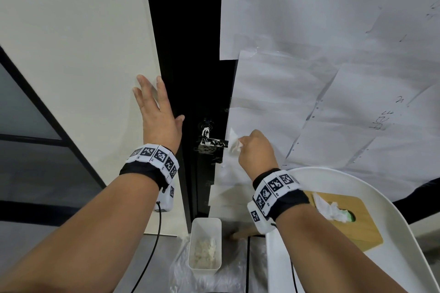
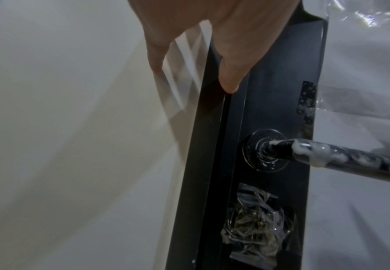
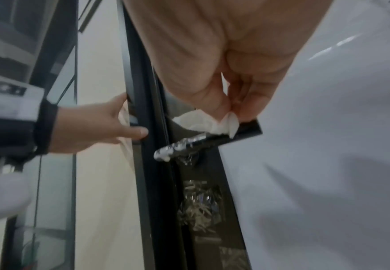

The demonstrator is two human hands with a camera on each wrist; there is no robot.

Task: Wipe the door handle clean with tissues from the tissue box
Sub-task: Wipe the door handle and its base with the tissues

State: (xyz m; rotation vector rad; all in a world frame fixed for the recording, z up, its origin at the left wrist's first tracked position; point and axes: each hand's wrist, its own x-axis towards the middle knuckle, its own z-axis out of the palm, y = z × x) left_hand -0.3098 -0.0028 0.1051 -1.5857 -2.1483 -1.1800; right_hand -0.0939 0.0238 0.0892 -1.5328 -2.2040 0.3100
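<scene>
The black lever door handle (image 1: 215, 143) (image 2: 351, 159) (image 3: 196, 144) is smeared with white paste, thickest near its rosette. My right hand (image 1: 241, 144) (image 3: 232, 109) pinches a crumpled white tissue (image 1: 234, 143) (image 3: 201, 124) and holds it against the handle's outer end. My left hand (image 1: 154, 102) (image 2: 212, 45) (image 3: 111, 126) lies flat with straight fingers on the white wall, its thumb on the black door frame (image 1: 181, 54). The wooden-topped tissue box (image 1: 357, 226) with a tissue sticking out sits at the lower right.
The tissue box rests on a white round-edged tray (image 1: 333, 170). A white bin (image 1: 206, 228) with used tissues stands on the floor below the handle, on clear plastic sheeting. White sheets (image 1: 309, 78) cover the door. Crumpled tape (image 2: 256, 226) sits below the handle.
</scene>
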